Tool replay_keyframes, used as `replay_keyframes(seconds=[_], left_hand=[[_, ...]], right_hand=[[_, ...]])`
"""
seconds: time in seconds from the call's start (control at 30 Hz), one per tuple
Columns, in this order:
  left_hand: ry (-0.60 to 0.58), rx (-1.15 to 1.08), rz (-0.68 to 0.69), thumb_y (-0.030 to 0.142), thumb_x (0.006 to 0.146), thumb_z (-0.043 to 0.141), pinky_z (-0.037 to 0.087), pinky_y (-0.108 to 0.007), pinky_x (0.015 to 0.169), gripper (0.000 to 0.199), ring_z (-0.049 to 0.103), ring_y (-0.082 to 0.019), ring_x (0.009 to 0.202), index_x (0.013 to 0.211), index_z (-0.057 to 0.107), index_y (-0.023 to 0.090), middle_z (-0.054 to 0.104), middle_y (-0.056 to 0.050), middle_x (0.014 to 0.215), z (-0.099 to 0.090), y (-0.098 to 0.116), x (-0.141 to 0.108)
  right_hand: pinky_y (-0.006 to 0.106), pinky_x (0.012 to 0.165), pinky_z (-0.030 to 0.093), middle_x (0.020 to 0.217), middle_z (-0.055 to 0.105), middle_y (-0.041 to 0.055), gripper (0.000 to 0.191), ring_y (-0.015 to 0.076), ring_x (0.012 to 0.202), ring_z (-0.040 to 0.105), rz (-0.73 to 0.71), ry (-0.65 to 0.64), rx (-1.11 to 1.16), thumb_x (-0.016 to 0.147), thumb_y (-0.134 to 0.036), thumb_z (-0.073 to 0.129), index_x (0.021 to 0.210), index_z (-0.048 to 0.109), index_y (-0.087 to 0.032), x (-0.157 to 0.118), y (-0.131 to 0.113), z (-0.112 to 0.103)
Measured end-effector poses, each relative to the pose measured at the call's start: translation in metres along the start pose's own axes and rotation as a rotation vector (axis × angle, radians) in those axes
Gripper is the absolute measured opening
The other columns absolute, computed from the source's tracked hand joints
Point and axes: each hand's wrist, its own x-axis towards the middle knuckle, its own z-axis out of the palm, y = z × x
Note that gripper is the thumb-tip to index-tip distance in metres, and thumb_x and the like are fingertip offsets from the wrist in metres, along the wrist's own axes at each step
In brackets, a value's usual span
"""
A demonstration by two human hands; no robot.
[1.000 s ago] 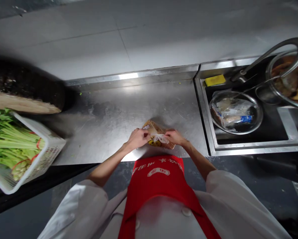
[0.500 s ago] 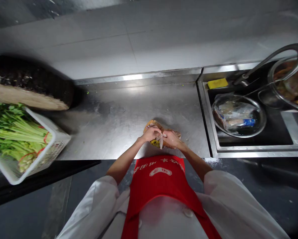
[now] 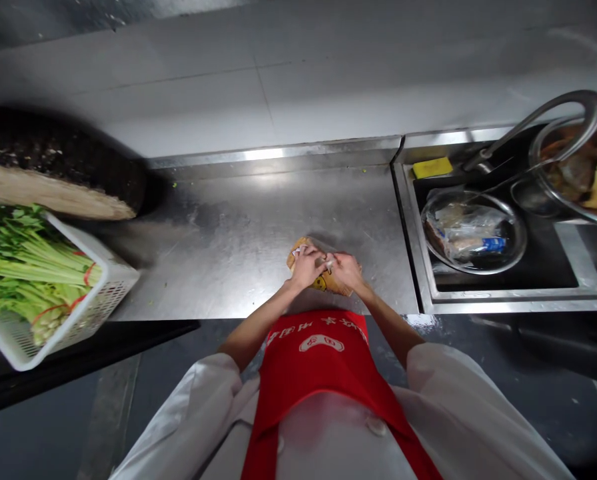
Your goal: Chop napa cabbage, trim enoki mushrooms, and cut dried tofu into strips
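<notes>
A clear plastic bag [image 3: 334, 287] with orange-brown contents and a yellow printed patch lies on the steel counter close to its front edge. My left hand [image 3: 307, 268] is closed at the bag's top, with fingertips pinched together on its gathered plastic. From the other side, my right hand [image 3: 347, 271] also pinches that plastic, its fingers nearly touching the left ones. Both hands cover much of the bag, so what it contains cannot be made out.
On the left, a white basket [image 3: 109, 277] of celery stands before a thick round wooden block [image 3: 53, 193]. To the right, the sink holds a metal bowl [image 3: 518, 257] of bagged food. A yellow sponge [image 3: 432, 167], a curved tap [image 3: 573, 97] and a larger pot [image 3: 534, 160] are beyond.
The white twist of plastic that hung below my fingers is now tucked between them. My left hand has shifted slightly right, and more of the bag's front shows.
</notes>
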Motion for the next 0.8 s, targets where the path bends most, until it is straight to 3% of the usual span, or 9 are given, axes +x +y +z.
replay_keyframes(seconds=[0.17, 0.37, 0.47, 0.6, 0.73, 0.8], left_hand=[[-0.019, -0.112, -0.044, 0.024, 0.09, 0.075, 0.034, -0.045, 0.108, 0.014, 0.062, -0.028, 0.112, 0.103, 0.08, 0.024, 0.072, -0.007, 0.11, 0.008, -0.006, -0.004], [-0.112, -0.171, -0.064, 0.02, 0.085, 0.075, 0.037, -0.043, 0.11, 0.024, 0.063, -0.025, 0.113, 0.108, 0.08, 0.024, 0.075, -0.004, 0.109, -0.006, -0.005, -0.007], [-0.142, -0.236, -0.083, 0.013, 0.084, 0.071, 0.043, -0.036, 0.102, 0.033, 0.065, -0.021, 0.103, 0.114, 0.078, 0.021, 0.075, -0.003, 0.104, -0.014, -0.007, -0.006], [-0.026, -0.093, -0.045, 0.021, 0.09, 0.069, 0.038, -0.043, 0.106, 0.022, 0.059, -0.026, 0.119, 0.108, 0.08, 0.024, 0.071, -0.006, 0.117, -0.016, -0.007, -0.004], [-0.208, 0.017, 0.107, 0.022, 0.092, 0.065, 0.041, -0.04, 0.103, 0.016, 0.064, -0.024, 0.106, 0.099, 0.08, 0.023, 0.071, -0.006, 0.1, -0.012, 0.0, 0.002], [-0.254, 0.078, 0.119, 0.021, 0.091, 0.064, 0.045, -0.036, 0.099, 0.017, 0.066, -0.023, 0.103, 0.099, 0.079, 0.021, 0.071, -0.007, 0.1, -0.011, 0.005, 0.004]], right_hand=[[0.03, 0.08, 0.047, 0.08, 0.071, 0.0095, 0.047, 0.022, 0.083, 0.062, -0.02, 0.128, 0.037, 0.103, -0.045, 0.042, 0.075, 0.07, -0.02, 0.001, -0.007, 0.0], [0.032, 0.084, 0.053, 0.082, 0.075, 0.0064, 0.05, 0.0221, 0.087, 0.069, -0.032, 0.227, 0.277, 0.102, -0.056, 0.045, 0.082, 0.075, -0.022, -0.004, -0.006, 0.003], [0.036, 0.089, 0.055, 0.094, 0.079, 0.0077, 0.05, 0.0232, 0.091, 0.072, -0.142, 0.177, 0.342, 0.101, -0.059, 0.048, 0.085, 0.077, -0.023, -0.012, -0.004, -0.001], [0.039, 0.097, 0.056, 0.104, 0.079, 0.0091, 0.045, 0.0238, 0.101, 0.073, -0.309, 0.085, 0.327, 0.104, -0.055, 0.048, 0.093, 0.08, -0.024, -0.028, 0.001, -0.01], [0.04, 0.104, 0.055, 0.114, 0.078, 0.0098, 0.04, 0.0221, 0.109, 0.072, -0.377, 0.055, 0.265, 0.107, -0.045, 0.045, 0.105, 0.079, -0.023, -0.041, 0.005, -0.012], [0.04, 0.105, 0.055, 0.117, 0.077, 0.0098, 0.038, 0.0215, 0.111, 0.071, -0.385, 0.031, 0.234, 0.107, -0.042, 0.044, 0.11, 0.078, -0.023, -0.045, 0.006, -0.01]])
